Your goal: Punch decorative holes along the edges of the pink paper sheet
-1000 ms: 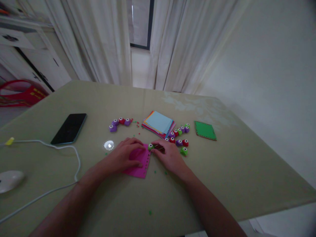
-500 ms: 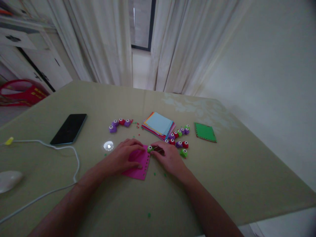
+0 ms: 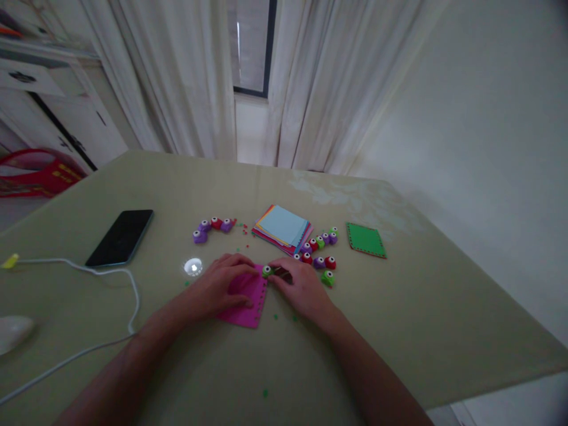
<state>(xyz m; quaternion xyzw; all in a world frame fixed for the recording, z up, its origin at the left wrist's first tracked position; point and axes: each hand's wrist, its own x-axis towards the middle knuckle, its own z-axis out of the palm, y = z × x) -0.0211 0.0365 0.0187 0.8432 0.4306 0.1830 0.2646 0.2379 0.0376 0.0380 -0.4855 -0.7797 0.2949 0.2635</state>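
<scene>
A pink paper square (image 3: 248, 290) lies at the near middle of the table, small notches running down its right edge. Spread over its left part, my left hand (image 3: 226, 283) has thumb and fingers apart, the fingertips close to the top corner. At that corner sits a small green eyeball-shaped hole punch (image 3: 267, 271). My right hand (image 3: 302, 287) pinches the punch from the right between thumb and fingers; its far side is partly hidden. Beyond the right hand are several red, purple and green punches (image 3: 319, 242), with one green punch (image 3: 328, 278) nearest.
Stacked coloured papers (image 3: 284, 226) lie behind my hands, and a green notched square (image 3: 366, 239) is to the right. Several purple and red punches (image 3: 216, 223) form a row at left. A phone (image 3: 120, 238), white cable (image 3: 133, 296) and white mouse (image 3: 15, 332) occupy the left side.
The view has shifted slightly, so everything sits a little lower and further left. Both hands keep their places at the pink paper and the green punch.
</scene>
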